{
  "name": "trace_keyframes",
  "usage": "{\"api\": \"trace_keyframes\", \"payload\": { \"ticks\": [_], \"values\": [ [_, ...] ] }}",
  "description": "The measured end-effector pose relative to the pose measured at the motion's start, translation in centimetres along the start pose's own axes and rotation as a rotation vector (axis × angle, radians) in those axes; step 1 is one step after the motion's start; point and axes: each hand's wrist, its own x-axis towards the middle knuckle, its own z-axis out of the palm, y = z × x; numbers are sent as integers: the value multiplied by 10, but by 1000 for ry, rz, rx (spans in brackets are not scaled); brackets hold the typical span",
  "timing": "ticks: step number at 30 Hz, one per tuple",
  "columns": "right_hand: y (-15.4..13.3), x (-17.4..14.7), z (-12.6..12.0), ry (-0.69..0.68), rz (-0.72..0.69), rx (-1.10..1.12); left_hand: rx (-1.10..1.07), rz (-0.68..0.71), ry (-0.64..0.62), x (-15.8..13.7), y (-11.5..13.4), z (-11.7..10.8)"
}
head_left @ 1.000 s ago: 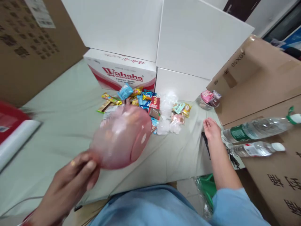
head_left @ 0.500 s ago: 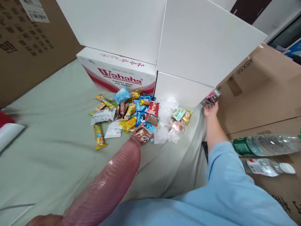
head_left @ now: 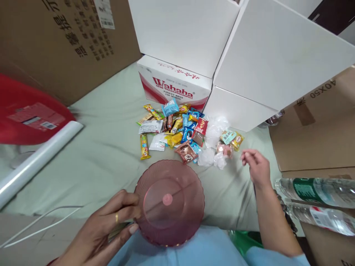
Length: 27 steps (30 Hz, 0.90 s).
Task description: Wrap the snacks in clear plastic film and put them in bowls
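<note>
Bowl rim pinched, left hand.

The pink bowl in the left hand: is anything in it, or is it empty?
Empty. The pink bowl is translucent and nothing shows inside; the snack packets lie beyond it. The left hand grips its rim.

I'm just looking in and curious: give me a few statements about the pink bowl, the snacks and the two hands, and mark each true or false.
1. The left hand holds the pink bowl by its rim. True.
2. The bowl is full of snacks. False: nothing lies in it; the snack packets sit in a pile on the green cloth beyond it.
3. The right hand grips a water bottle. False: it hovers near the snack pile, holding nothing that shows; the water bottles lie to its right.
4. A box marked Wahaha stands behind the snacks. True.
5. A ring shows on the left hand. True.
</note>
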Motion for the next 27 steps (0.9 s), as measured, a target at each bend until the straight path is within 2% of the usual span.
{"api": "trace_keyframes", "payload": {
  "ticks": [2, 4, 6, 8, 10, 13, 15, 19, 22, 24, 27],
  "values": [
    [-24, -56, 6, -242, -76, -171, -29, 65, -21, 7, 3, 2],
    [-45, -101, 15, -433, -179, -196, -30, 148, -45, 15, 3, 5],
    [-60, -131, 27, -631, -283, -228, -33, 213, -69, 22, 2, 8],
    [-69, -148, 35, -704, -356, -302, -42, 245, -54, 27, 1, 9],
    [-72, -155, 38, -592, -366, -375, -37, 256, 3, 26, -3, 5],
    [-70, -155, 34, -368, -292, -416, 30, 267, 153, 6, -14, -10],
    [-67, -153, 31, -321, -246, -423, 115, 235, 328, -16, -25, -19],
    [-60, -145, 36, -269, -190, -444, 351, 64, 753, -52, -52, -26],
    [-49, -130, 48, -118, -185, -501, 496, -29, 962, -60, -79, -22],
    [-37, -114, 58, 36, -165, -547, 563, -56, 1046, -59, -97, -18],
    [-13, -88, 73, 272, -89, -565, 556, -110, 1052, -52, -116, -13]
  ]
}}
